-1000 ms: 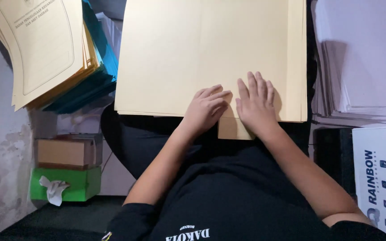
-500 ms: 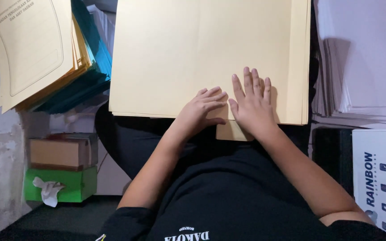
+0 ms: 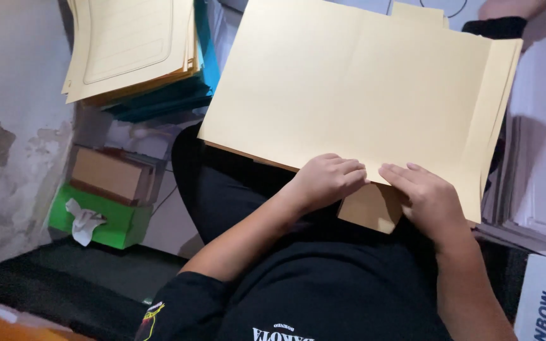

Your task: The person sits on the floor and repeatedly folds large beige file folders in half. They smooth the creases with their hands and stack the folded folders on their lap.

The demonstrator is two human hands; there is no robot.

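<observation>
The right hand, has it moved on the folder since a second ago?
Yes. The right hand slid down toward the manila folder's near edge, onto the small flap.

Left hand (image 3: 327, 182) and right hand (image 3: 426, 197) press a manila folder (image 3: 355, 95) near its tab (image 3: 371, 207); folder stack (image 3: 134, 47) at ten o'clock, green tissue box (image 3: 112, 222) at eight.

Dim indoor light, soft shadows, slight motion blur, no glare

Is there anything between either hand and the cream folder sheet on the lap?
Nothing visible. The left hand and the right hand both rest directly on the near edge of the cream folder sheet, on either side of the small tab that sticks out below it.
</observation>
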